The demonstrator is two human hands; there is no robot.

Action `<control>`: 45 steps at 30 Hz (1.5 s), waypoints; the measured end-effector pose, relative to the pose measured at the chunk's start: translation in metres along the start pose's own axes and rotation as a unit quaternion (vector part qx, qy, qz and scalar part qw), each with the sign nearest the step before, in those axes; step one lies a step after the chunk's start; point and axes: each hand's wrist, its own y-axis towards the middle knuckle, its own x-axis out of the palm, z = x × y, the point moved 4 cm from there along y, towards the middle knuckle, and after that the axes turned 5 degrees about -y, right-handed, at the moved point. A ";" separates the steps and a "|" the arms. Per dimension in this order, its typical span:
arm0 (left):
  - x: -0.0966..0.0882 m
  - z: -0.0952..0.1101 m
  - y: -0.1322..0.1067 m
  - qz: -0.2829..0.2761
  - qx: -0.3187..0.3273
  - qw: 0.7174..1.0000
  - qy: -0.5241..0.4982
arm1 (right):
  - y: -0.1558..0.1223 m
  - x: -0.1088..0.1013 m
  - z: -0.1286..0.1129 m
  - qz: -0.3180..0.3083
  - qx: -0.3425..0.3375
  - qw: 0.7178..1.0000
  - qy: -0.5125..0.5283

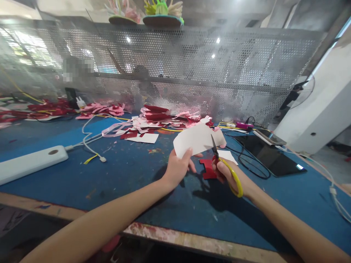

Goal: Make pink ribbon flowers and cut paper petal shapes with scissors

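Scissors [215, 151] – R hand [226, 173], paper [195, 138] – L hand [178, 167]

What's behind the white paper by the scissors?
A pile of pink and red pieces shows behind the white paper, above and left of it. Whatever the paper covers can't be seen.

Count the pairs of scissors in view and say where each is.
1: yellow-handled scissors in the right hand, blades pointing up at the white sheet that the left hand holds. Others could be hidden under the pink and red pieces.
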 end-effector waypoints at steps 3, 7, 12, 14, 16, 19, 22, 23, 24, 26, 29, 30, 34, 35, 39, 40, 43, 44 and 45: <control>-0.001 -0.001 0.001 0.003 -0.003 1.000 0.000 | 0.000 -0.001 -0.001 -0.012 -0.002 1.000 0.006; -0.002 -0.002 0.003 -0.010 -0.006 1.000 -0.001 | -0.001 -0.008 -0.014 0.005 0.004 0.998 -0.067; 0.000 -0.004 0.004 -0.036 -0.009 0.999 -0.010 | -0.005 -0.009 -0.016 0.000 0.109 0.992 -0.064; 0.001 -0.004 0.003 -0.040 -0.014 0.999 -0.022 | -0.007 -0.009 -0.016 0.011 0.131 0.989 -0.061; 0.002 -0.004 0.003 -0.042 -0.021 0.998 -0.035 | -0.007 -0.008 -0.016 0.020 0.140 0.988 -0.058; 0.003 -0.002 0.002 -0.044 -0.028 0.998 -0.047 | -0.006 -0.007 -0.012 0.030 0.152 0.988 -0.025; 0.006 0.000 -0.002 -0.068 -0.045 0.996 -0.044 | -0.002 -0.005 -0.007 0.034 0.104 0.994 0.019; 0.008 0.001 -0.004 -0.082 -0.053 0.994 -0.043 | -0.001 -0.004 -0.007 0.037 0.076 0.996 0.028; 0.010 0.001 -0.006 -0.097 -0.062 0.992 -0.043 | -0.001 -0.004 -0.006 0.041 0.050 0.997 0.032; 0.012 0.001 -0.009 -0.123 -0.073 0.989 -0.047 | -0.001 -0.005 -0.005 0.045 0.023 0.998 0.039; 0.013 0.000 -0.011 -0.143 -0.079 0.985 -0.050 | -0.003 -0.005 -0.002 0.041 0.021 0.998 0.053; 0.013 -0.001 -0.011 -0.146 -0.079 0.985 -0.051 | -0.003 -0.005 -0.001 0.039 0.021 0.997 0.056; 0.013 -0.003 -0.010 -0.145 -0.074 0.985 -0.053 | -0.003 -0.004 -0.003 0.025 0.021 0.998 0.061; 0.013 -0.003 -0.010 -0.144 -0.073 0.986 -0.052 | -0.003 -0.003 -0.003 0.026 0.026 0.997 0.062; 0.013 -0.001 -0.008 -0.136 -0.068 0.987 -0.052 | -0.003 -0.003 -0.006 0.036 0.040 0.998 0.044; 0.013 -0.001 -0.007 -0.134 -0.067 0.987 -0.051 | -0.004 -0.003 -0.007 0.038 0.042 0.998 0.036; 0.013 -0.001 -0.006 -0.134 -0.066 0.988 -0.044 | -0.005 -0.005 -0.006 0.039 0.054 0.998 0.018; 0.013 -0.001 -0.006 -0.135 -0.067 0.988 -0.044 | -0.005 -0.005 -0.005 0.037 0.057 0.998 0.017; 0.013 -0.002 -0.006 -0.135 -0.068 0.987 -0.045 | -0.006 -0.006 -0.004 0.035 0.061 0.997 0.018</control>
